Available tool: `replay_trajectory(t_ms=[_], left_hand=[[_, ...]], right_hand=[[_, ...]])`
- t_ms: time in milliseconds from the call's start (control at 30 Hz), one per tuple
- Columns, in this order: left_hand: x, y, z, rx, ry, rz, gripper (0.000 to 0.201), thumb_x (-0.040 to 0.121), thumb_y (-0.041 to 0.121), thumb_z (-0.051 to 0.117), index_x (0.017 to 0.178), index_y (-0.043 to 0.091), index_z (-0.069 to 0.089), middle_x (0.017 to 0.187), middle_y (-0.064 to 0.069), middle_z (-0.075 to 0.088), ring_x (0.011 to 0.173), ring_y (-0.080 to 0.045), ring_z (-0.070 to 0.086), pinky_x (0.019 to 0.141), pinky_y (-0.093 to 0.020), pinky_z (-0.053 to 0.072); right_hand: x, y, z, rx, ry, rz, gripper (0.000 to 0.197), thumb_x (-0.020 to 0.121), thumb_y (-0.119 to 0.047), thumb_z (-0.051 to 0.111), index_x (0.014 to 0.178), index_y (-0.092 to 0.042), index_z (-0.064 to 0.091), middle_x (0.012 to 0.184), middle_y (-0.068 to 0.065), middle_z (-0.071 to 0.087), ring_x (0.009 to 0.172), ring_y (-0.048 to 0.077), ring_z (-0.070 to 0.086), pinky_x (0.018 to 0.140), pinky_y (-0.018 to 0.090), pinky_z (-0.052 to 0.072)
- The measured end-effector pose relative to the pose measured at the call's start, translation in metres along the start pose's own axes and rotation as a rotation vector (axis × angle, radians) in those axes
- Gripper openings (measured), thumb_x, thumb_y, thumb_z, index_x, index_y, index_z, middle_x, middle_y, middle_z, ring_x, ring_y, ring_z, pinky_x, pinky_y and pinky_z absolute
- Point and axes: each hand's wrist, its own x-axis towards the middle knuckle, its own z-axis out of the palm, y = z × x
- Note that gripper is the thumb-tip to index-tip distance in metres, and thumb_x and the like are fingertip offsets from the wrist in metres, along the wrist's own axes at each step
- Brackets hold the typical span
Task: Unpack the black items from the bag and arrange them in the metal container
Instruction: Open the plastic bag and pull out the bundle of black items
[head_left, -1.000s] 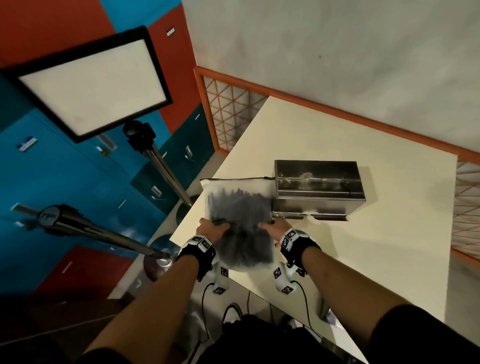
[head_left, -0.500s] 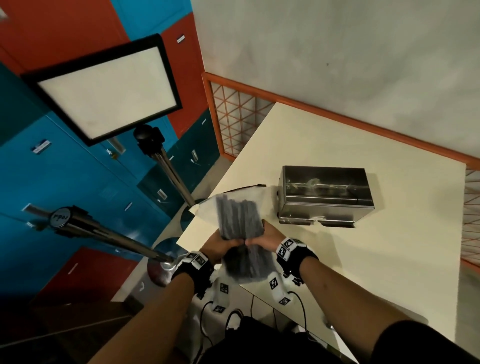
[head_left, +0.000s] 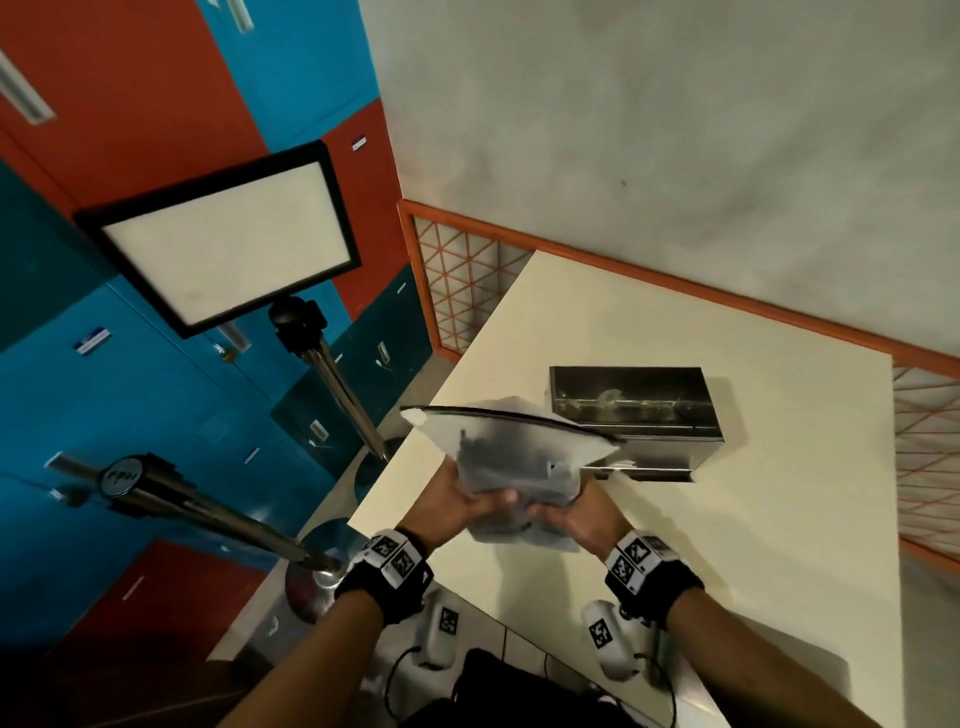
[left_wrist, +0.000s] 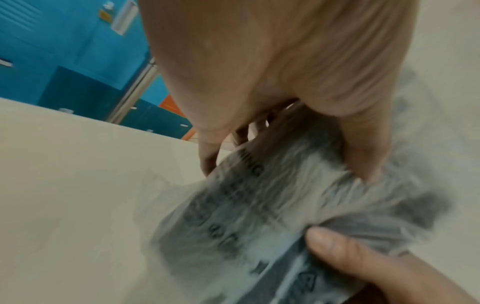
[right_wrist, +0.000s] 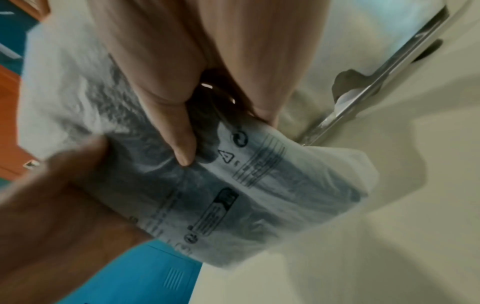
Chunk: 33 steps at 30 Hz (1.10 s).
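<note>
Both hands clamped on translucent bag (head_left: 511, 457), lifted above table (head_left: 779, 519): left hand (head_left: 457, 499) grips lower left, right hand (head_left: 582, 512) lower right. Black items (head_left: 488, 454) bunched inside, long axis pointing away from body. Metal container (head_left: 634, 415) lies just beyond bag, ahead-right, nearer right hand. Bag mouth faces container.

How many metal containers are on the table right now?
1. The rectangular shiny metal container sits on the cream table, just beyond the translucent plastic bag that the left hand and right hand grip.
</note>
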Motion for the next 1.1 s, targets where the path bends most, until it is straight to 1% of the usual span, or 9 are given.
replay_trajectory(t_ms=[133,267,333,467,633,733,833,967,1100], left_hand=[[0.012,0.015,0.011,0.032,-0.039,0.012,0.083,0.072,0.027,0.093,0.141,0.012,0.049,0.133,-0.004,0.065,0.125,-0.019,0.061,0.103,-0.038,0.052],[0.018,0.016,0.022,0.086,-0.116,-0.057,0.055,0.077,0.014,0.088,0.126,0.012,0.064,0.117,-0.001,0.074,0.112,-0.015,0.069,0.093,-0.028,0.057],[0.018,0.004,0.023,0.220,-0.092,-0.109,0.045,0.076,0.029,0.088,0.116,0.019,0.071,0.108,0.004,0.076,0.104,-0.013,0.071,0.088,-0.028,0.059],[0.020,-0.021,0.020,0.402,-0.106,-0.141,0.059,0.062,0.061,0.082,0.110,0.028,0.071,0.102,0.005,0.075,0.094,-0.013,0.072,0.085,-0.044,0.060],[0.010,0.020,0.031,0.153,-0.100,0.000,0.057,0.076,0.037,0.086,0.126,0.019,0.066,0.122,0.002,0.072,0.116,-0.019,0.066,0.100,-0.040,0.053],[0.007,0.030,0.029,0.012,-0.066,-0.045,0.036,0.089,0.017,0.076,0.124,0.013,0.068,0.119,-0.002,0.074,0.114,-0.018,0.068,0.101,-0.039,0.052],[0.008,0.023,0.026,0.154,0.034,-0.057,0.034,0.085,0.041,0.077,0.111,0.019,0.076,0.108,0.003,0.077,0.105,-0.016,0.072,0.099,-0.049,0.054],[0.013,0.021,0.023,0.319,0.143,-0.076,0.040,0.077,0.051,0.077,0.095,0.016,0.077,0.090,0.002,0.078,0.090,-0.018,0.074,0.086,-0.048,0.058],[0.017,0.032,0.019,0.287,0.234,-0.094,0.060,0.069,0.054,0.081,0.117,0.024,0.061,0.102,0.005,0.075,0.096,-0.014,0.072,0.090,-0.044,0.059]], right_hand=[[-0.017,0.018,-0.009,0.053,0.174,0.083,0.011,0.076,0.001,0.079,0.076,-0.008,0.073,0.067,-0.007,0.073,0.067,0.007,0.066,0.066,0.034,0.055],[-0.031,0.016,-0.020,0.107,0.204,0.115,0.012,0.073,-0.004,0.083,0.072,-0.011,0.074,0.066,-0.002,0.073,0.062,0.009,0.066,0.060,0.024,0.051],[-0.038,0.019,-0.027,0.101,0.231,0.137,0.026,0.071,-0.014,0.087,0.056,-0.017,0.066,0.053,-0.009,0.063,0.048,0.005,0.056,0.052,0.019,0.043],[-0.046,0.024,-0.039,0.237,0.326,0.102,0.045,0.065,-0.036,0.090,0.098,-0.020,0.065,0.093,-0.003,0.073,0.093,0.015,0.069,0.083,0.033,0.053],[-0.048,0.003,-0.053,0.322,0.401,0.030,0.023,0.084,-0.018,0.076,0.102,-0.004,0.070,0.099,0.009,0.075,0.098,0.024,0.070,0.090,0.038,0.054],[-0.050,-0.001,-0.058,0.287,0.455,0.004,0.019,0.087,-0.014,0.073,0.089,0.005,0.068,0.087,0.021,0.072,0.084,0.027,0.068,0.083,0.042,0.053],[-0.053,-0.005,-0.063,0.266,0.433,-0.047,0.006,0.081,-0.007,0.071,0.085,-0.009,0.067,0.080,0.007,0.071,0.078,0.019,0.065,0.073,0.031,0.051],[-0.051,-0.014,-0.071,0.264,0.451,-0.120,0.026,0.080,0.007,0.065,0.094,-0.014,0.068,0.093,0.004,0.071,0.089,0.018,0.065,0.078,0.024,0.051],[-0.051,-0.023,-0.078,0.330,0.493,-0.161,0.014,0.090,0.003,0.062,0.094,-0.009,0.068,0.091,0.004,0.070,0.088,0.016,0.063,0.082,0.026,0.049]])
